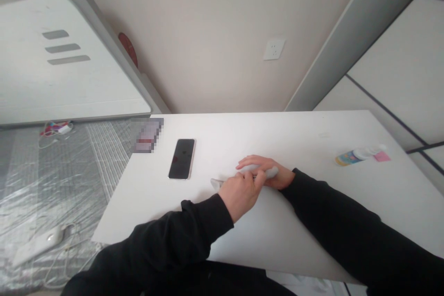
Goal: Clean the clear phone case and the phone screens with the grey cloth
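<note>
My left hand (pixel 242 193) is closed around a slim whitish-grey object (pixel 272 172) near the middle of the white table (pixel 277 226). One rounded end sticks out over my right wrist, and a pale flatter end shows to the left of my left hand. Its middle is hidden by my fingers, so I cannot tell its kind. Just behind, my right hand (pixel 265 167) rests low over the tabletop with its fingers stretched out to the left. The object lies across the back of it, touching or very close.
A black-screened phone (pixel 181 159) lies left of my hands, near a pixelated item (pixel 148 135) at the table's edge. On the right, a white bottle (pixel 359 154) with a coloured label lies beside a pink square (pixel 382 156). A wall socket (pixel 274 49) is behind the table.
</note>
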A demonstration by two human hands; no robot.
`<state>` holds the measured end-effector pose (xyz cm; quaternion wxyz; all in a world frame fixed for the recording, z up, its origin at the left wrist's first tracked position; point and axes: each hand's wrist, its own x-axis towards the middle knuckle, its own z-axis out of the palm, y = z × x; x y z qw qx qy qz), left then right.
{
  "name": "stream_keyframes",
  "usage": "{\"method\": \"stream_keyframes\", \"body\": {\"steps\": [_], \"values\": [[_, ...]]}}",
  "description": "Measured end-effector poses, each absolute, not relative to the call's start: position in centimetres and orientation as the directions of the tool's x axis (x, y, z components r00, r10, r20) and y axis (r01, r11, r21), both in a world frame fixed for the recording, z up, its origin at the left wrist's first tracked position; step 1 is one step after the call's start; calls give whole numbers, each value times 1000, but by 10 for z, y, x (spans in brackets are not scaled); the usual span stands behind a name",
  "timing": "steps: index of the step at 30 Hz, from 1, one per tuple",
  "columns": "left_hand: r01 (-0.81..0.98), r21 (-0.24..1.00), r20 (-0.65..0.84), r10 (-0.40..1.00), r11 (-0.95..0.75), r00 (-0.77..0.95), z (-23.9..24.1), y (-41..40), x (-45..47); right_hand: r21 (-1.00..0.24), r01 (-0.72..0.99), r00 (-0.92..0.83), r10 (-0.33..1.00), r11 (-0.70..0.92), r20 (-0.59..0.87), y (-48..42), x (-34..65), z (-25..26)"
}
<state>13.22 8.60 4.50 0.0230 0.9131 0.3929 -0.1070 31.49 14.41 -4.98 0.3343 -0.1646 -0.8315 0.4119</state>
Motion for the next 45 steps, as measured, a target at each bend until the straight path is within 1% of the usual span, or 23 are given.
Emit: {"method": "stream_keyframes", "body": {"steps": [3, 5, 11, 17, 22, 25, 28, 31, 34, 41, 45], "values": [[715, -45, -237, 703, -697, 670, 46, 87, 127, -816, 48, -707, 597, 575, 379, 143, 315, -51], [710, -45, -261, 694, -703, 671, 48, 86, 120, -822, 70, -711, 607, 565, 356, 143, 316, -50], [696, -58, -358, 666, -716, 655, 56, 75, 88, -795, 46, -774, 525, 605, 354, 148, 318, -49], [690, -78, -429, 649, -719, 628, 64, 68, 64, -782, 51, -775, 519, 621, 361, 149, 318, -50], [680, -103, -424, 651, -726, 630, 61, 72, 79, -770, 21, -769, 502, 637, 394, 151, 318, -53], [661, -82, -398, 632, -746, 665, 56, 82, 100, -761, -2, -770, 484, 649, 415, 151, 316, -56], [652, -57, -369, 623, -756, 690, 52, 93, 120, -760, 12, -759, 500, 650, 416, 150, 316, -58], [653, -39, -357, 621, -756, 698, 52, 102, 127, -769, 64, -738, 549, 636, 393, 147, 316, -58], [653, -24, -373, 613, -757, 696, 53, 104, 113, -779, 128, -736, 586, 614, 340, 145, 318, -54], [726, -66, -466, 665, -684, 584, 60, 76, 47, -793, 181, -776, 580, 582, 249, 144, 315, -45], [734, -87, -492, 670, -673, 556, 64, 72, 44, -792, 189, -780, 579, 580, 238, 143, 313, -45]]}}
